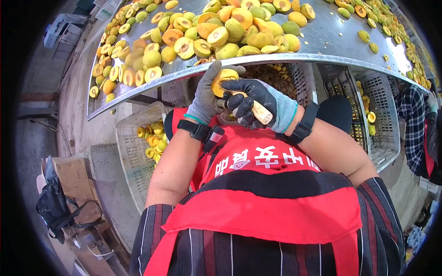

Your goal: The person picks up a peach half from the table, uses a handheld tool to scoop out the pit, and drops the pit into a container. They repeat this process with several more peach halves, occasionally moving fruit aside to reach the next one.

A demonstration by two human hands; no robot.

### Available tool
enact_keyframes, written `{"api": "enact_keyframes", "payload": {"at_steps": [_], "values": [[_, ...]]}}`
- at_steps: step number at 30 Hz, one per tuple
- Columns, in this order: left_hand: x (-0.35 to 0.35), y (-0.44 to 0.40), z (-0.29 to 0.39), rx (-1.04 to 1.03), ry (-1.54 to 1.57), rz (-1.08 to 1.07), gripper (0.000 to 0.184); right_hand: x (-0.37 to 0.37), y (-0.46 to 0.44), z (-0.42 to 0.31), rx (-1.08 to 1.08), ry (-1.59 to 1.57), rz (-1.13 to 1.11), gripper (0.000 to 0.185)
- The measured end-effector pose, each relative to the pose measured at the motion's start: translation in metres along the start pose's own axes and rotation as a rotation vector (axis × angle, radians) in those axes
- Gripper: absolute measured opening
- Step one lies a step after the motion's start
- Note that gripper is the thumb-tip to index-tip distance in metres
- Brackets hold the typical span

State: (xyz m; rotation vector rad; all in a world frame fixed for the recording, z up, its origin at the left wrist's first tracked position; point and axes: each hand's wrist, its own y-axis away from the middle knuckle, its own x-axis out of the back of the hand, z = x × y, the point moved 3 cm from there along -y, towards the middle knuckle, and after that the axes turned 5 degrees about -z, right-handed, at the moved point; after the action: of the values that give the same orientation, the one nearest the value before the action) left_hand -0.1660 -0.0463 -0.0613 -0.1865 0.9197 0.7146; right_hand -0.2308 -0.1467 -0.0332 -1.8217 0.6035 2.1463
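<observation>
While hands hold fruit and tool, the table half-hides crates

Table: sheet metal, smooth, glossy where light hits. Held fruit: smooth, moist-looking flesh. Tool handle: wood by its look, smooth. Left glove: knitted cloth, matt. Right glove: knitted cloth at cuff, dark coating over fingers. Apron: matt cloth, printed lettering. Shirt: woven cloth, matt. Crate: moulded plastic, dull. Box: cardboard, matt. Floor: concrete, rough.
</observation>
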Motion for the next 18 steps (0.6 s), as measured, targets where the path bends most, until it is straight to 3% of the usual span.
{"api": "enact_keyframes", "payload": {"at_steps": [4, 6, 8, 10, 12, 13, 16, 18], "values": [[-0.012, 0.006, 0.001, 0.051, -0.067, 0.031, 0.044, 0.001, 0.008, -0.002, 0.004, 0.035, 0.082, 0.028], [-0.001, 0.000, -0.002, -0.010, -0.203, 0.038, 0.045, -0.003, 0.013, -0.001, -0.005, -0.025, -0.002, 0.029], [0.001, -0.004, 0.005, -0.278, -0.960, 0.118, 0.039, -0.003, 0.016, -0.001, 0.000, -0.053, -0.009, 0.029], [-0.001, -0.005, 0.004, -0.356, -0.980, 0.099, 0.035, -0.003, 0.018, 0.000, 0.005, -0.080, -0.022, 0.029], [-0.029, 0.000, 0.007, -0.259, -0.537, 0.065, 0.035, -0.012, 0.019, 0.007, -0.052, -0.191, -0.241, 0.032], [-0.032, -0.001, 0.007, -0.259, -0.533, 0.065, 0.035, -0.016, 0.024, 0.009, 0.065, -0.089, -0.157, 0.031], [-0.042, -0.005, 0.009, -0.306, -0.528, 0.069, 0.036, -0.016, 0.029, 0.007, 0.026, -0.033, -0.268, 0.031], [-0.049, -0.004, 0.011, -0.320, -0.585, 0.071, 0.036, -0.020, 0.031, 0.006, 0.083, 0.220, -0.126, 0.024]]}}
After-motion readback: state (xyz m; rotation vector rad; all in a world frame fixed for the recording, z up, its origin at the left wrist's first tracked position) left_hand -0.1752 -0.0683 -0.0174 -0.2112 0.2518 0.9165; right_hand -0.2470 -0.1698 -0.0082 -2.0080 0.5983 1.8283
